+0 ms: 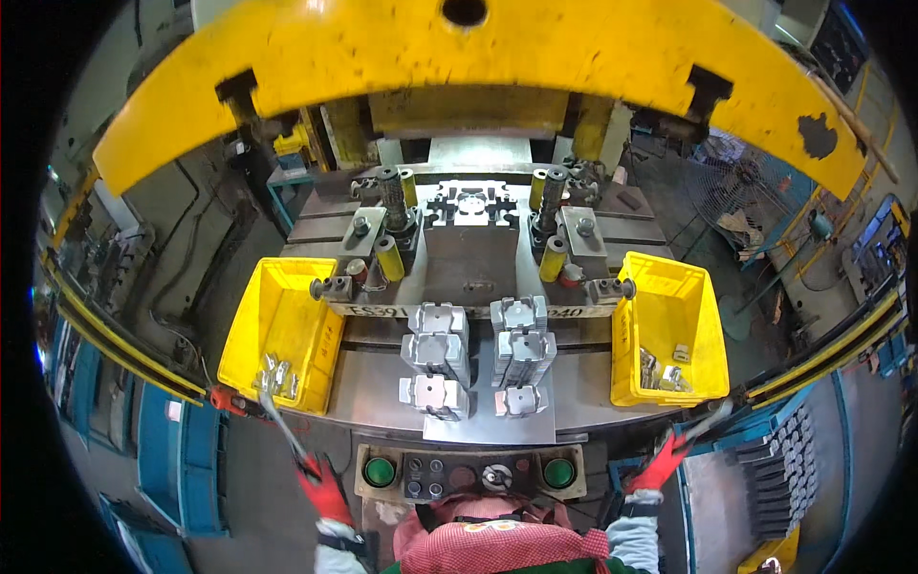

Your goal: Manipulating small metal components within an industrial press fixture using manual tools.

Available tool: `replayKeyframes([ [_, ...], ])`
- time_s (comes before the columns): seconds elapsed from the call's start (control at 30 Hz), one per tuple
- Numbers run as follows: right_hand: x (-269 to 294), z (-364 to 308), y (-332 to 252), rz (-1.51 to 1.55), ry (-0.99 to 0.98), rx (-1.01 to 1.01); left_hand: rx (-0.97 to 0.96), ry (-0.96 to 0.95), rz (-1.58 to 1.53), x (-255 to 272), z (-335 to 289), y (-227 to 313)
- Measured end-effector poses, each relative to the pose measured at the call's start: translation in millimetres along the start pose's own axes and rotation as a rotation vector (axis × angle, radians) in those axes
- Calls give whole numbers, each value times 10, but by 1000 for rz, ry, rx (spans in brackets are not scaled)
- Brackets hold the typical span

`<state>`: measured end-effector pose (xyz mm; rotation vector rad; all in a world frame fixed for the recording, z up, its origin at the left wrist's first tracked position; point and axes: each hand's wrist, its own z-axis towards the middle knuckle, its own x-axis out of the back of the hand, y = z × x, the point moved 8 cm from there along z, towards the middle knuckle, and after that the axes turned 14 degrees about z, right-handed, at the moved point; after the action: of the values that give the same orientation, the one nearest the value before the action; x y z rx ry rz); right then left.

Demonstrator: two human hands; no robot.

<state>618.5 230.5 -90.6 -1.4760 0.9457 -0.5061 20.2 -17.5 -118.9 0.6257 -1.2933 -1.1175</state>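
Nearest, short of the metal stacks [435, 352] and to either side, the person's red-gloved left hand [327, 493] and right hand [660, 467] each grip a slim metal tool; neither hand looks clearly closer to the stacks. The left tool [284, 428] slants away leftward, the right tool [710, 421] away rightward. A control panel [440, 478] sits before the stacks, which stand in two rows on a metal tabletop [583, 383] between a left bin [287, 330] and right bin [665, 297], both yellow. Beyond the stacks lie a die [469, 203] and workshop machinery.
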Motion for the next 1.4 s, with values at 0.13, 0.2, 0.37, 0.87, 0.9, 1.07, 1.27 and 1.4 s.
replayKeyframes([
  [0.13, -1781, -128, -287, -64, -793, 136, -12, -605, -271, -963, 718, 1927],
  [0.2, -2818, -866, -628, -123, -1119, 306, -122, -897, -83, -1547, 924, 2574],
  [0.37, -4503, -1497, -328, -446, -1412, 307, -311, -997, 205, -3065, 1000, 3240],
  [0.87, -1294, -370, -868, -386, -768, 414, 291, -452, -228, -548, 856, 1277],
  [0.9, -1088, -348, -763, -443, -737, 325, 179, -400, -118, -286, 1015, 774],
  [1.07, -677, -723, -209, -522, -978, -35, 509, -455, 232, -108, 660, 459],
  [1.27, -953, -1440, 218, -545, -1338, -403, 298, -461, -153, -334, 482, 620],
  [1.4, -1099, -1439, -97, -438, -1291, -563, 208, -491, -244, -277, 358, 815],
])
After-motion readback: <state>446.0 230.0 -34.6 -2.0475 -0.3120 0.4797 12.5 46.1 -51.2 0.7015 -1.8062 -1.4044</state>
